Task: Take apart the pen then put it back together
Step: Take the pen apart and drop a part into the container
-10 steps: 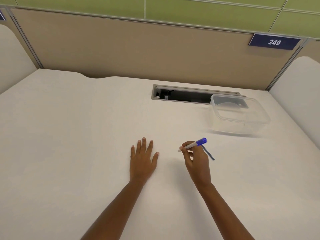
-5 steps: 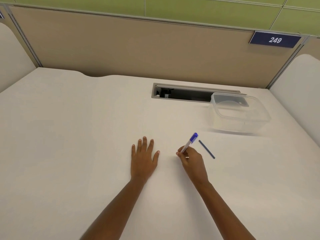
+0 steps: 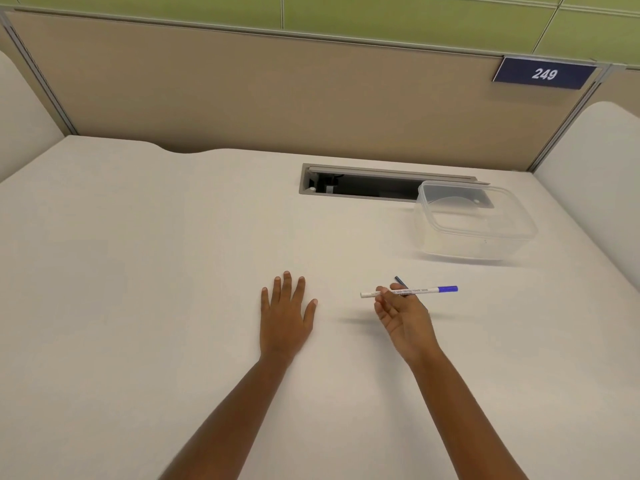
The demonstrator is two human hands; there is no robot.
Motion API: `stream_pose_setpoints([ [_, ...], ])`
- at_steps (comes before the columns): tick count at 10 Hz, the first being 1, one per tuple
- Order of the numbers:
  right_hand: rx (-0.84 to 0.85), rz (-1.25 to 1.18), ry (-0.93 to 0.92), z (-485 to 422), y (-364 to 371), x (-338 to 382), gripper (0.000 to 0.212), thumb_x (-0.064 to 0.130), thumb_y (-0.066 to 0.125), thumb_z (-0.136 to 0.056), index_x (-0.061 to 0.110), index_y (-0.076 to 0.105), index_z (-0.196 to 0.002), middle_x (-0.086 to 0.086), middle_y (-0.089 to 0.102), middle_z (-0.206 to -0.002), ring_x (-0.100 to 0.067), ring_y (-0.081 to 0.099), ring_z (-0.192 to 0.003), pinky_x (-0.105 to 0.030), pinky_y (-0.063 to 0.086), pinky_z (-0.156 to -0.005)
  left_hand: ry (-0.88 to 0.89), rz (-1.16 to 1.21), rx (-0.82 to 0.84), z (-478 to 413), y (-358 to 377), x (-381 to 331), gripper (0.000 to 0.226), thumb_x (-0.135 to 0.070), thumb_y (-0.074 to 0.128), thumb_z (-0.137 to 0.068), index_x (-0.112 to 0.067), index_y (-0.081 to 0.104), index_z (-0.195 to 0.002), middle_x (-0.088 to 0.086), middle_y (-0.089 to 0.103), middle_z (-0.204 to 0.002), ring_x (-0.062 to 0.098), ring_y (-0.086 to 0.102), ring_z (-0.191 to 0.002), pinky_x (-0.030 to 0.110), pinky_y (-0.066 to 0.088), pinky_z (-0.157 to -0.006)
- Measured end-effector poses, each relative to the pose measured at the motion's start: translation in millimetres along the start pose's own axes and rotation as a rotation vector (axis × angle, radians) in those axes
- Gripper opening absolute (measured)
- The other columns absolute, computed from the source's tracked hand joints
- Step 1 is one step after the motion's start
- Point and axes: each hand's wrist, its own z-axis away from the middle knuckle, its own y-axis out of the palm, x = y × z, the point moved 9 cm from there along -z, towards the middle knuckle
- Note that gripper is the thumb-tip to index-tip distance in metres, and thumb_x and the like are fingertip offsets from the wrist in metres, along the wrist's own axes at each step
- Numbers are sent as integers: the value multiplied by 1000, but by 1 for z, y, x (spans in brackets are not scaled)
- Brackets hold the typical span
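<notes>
Now the right hand (image 3: pixel 403 317) has tipped the pen (image 3: pixel 420 291) from upright to level — pinched in its fingertips (image 3: pixel 381 291), left hand (image 3: pixel 285 313) flat — seemingly ready for the refill (image 3: pixel 399 279).

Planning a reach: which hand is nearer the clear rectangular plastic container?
Right. The right hand, holding the white pen, is nearer the camera, left of the clear container; the left hand lies flat farther left.

The slim white plastic pen barrel (image 3: pixel 415 291) has fine dark print and a blue end. The thin refill (image 3: pixel 399 279) is dark blue, the plain worktop (image 3: pixel 138 271) off-white, the rectangular plastic box (image 3: pixel 460 245) clear.
</notes>
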Motion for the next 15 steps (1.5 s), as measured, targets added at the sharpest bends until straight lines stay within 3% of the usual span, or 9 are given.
stream_pose_setpoints([
  [2, -2, 360, -227, 1, 6, 29, 23, 14, 41, -95, 5, 58, -81, -6, 56, -81, -21, 61, -69, -19, 58, -60, 1, -7, 2, 1, 0, 0, 55, -44, 23, -98, -22, 15, -148, 7, 11, -158, 22, 9, -145, 40, 3, -117],
  [4, 14, 872, -720, 20, 35, 56, 6, 19, 53, -90, 24, 55, -86, 10, 62, -77, -1, 62, -70, -14, 50, -62, 8, -4, 0, 1, -3, -2, 55, -43, 23, -99, -21, 15, -148, 8, 11, -158, 22, 10, -145, 40, 3, -117],
  [5, 66, 1066, -785, 20, 42, 41, 12, 13, 54, -89, 23, 57, -84, 9, 61, -84, -10, 62, -78, -23, 48, -71, 5, -4, 1, 2, -3, -2, 55, -43, 23, -99, -21, 14, -148, 8, 10, -158, 22, 9, -145, 40, 3, -117],
  [6, 116, 1284, -534, 0, 33, 9, 10, 11, 50, -90, 9, 59, -92, -6, 67, -91, -23, 64, -87, -29, 45, -77, 5, -11, 4, 2, -3, -2, 55, -43, 23, -99, -21, 14, -148, 8, 10, -158, 22, 9, -145, 40, 3, -117],
  [9, 61, 951, -930, 45, 55, 52, 6, 19, 49, -89, 23, 53, -85, 6, 59, -84, -9, 58, -76, -8, 40, -64, 15, 23, -6, 2, -5, -3, 54, -42, 26, -99, -20, 17, -147, 10, 12, -157, 23, 11, -144, 41, 4, -117],
  [10, 95, 1058, -903, 38, 56, 38, 12, 15, 48, -89, 10, 57, -84, 2, 59, -85, -9, 54, -78, -10, 38, -68, 12, 24, -5, 2, -5, -3, 54, -42, 25, -99, -20, 17, -148, 9, 12, -157, 23, 11, -144, 41, 4, -117],
  [11, 179, 1401, -451, 2, 41, -7, 17, 13, 43, -93, 6, 58, -92, -10, 65, -93, -17, 53, -79, -19, 32, -65, 12, -1, 7, 1, -4, -2, 55, -43, 23, -99, -20, 14, -148, 9, 10, -157, 23, 10, -144, 41, 4, -117],
  [12, 150, 1387, -389, -3, 37, -6, 20, 16, 42, -93, 7, 60, -94, -9, 66, -92, -22, 57, -82, -27, 39, -70, 13, 5, 12, 1, -3, -2, 54, -42, 23, -99, -20, 14, -148, 9, 10, -157, 23, 9, -145, 41, 4, -117],
  [15, 85, 939, -923, 44, 62, 54, 5, 11, 54, -89, 17, 52, -88, 0, 62, -89, -8, 63, -81, -8, 46, -67, 14, 7, 2, 1, -2, -2, 54, -42, 24, -99, -21, 17, -148, 9, 12, -157, 23, 11, -144, 41, 5, -117],
])
